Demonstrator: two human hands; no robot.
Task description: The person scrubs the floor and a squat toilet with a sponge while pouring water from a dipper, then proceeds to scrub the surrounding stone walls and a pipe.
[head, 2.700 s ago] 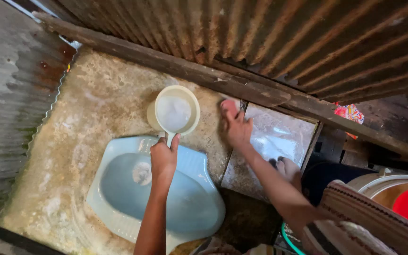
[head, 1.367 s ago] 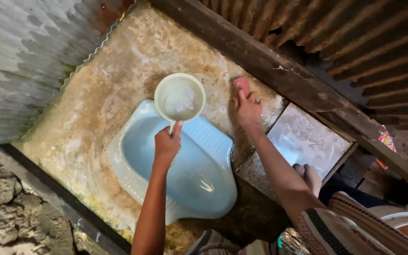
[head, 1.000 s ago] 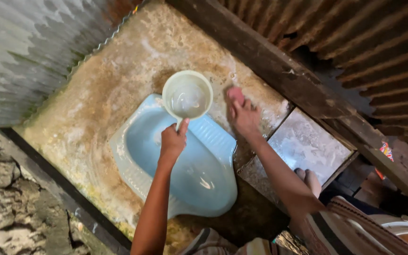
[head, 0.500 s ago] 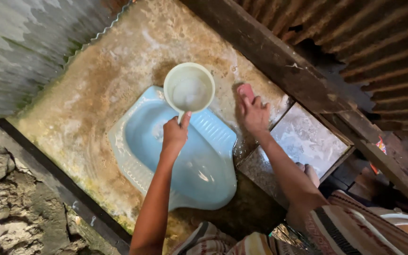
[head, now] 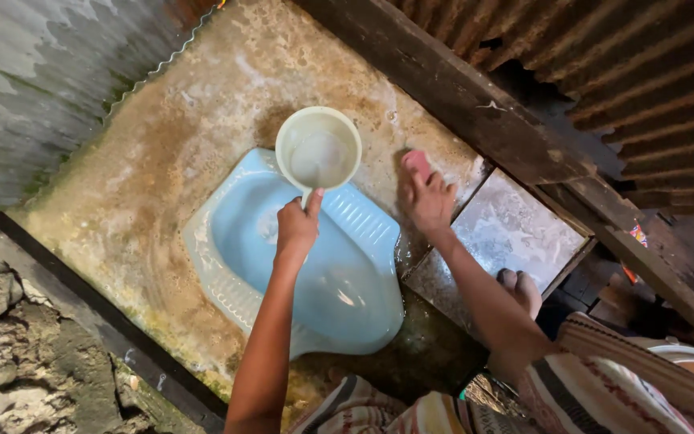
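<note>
While I lean over the stained floor (head: 186, 120), my left arm runs up from the bottom edge, nearly straight, wrist level. Left hand (head: 297, 229) is fisted round the dipper (head: 318, 149) handle, fingers curled tight, thumb lying up along the handle toward the bowl. Dipper hangs level over the far end of the blue squat pan (head: 315, 273), a little water in the bowl.

Right arm reaches out from the striped sleeve (head: 604, 386), elbow low, forearm slanting up and left. Right hand (head: 427, 201) lies palm down on the wet floor just right of the pan, fingers together and extended, pressing the pink scrubber (head: 418, 161) flat under the fingertips. Scrubber sits near the wooden beam (head: 459, 88), beside the grey tile (head: 516, 233). My toes (head: 521, 288) show at the tile's near edge.

Against half a second ago: dipper and left hand hold almost the same spot over the pan. Right hand and scrubber have slid slightly down from where they were. View has barely shifted.
</note>
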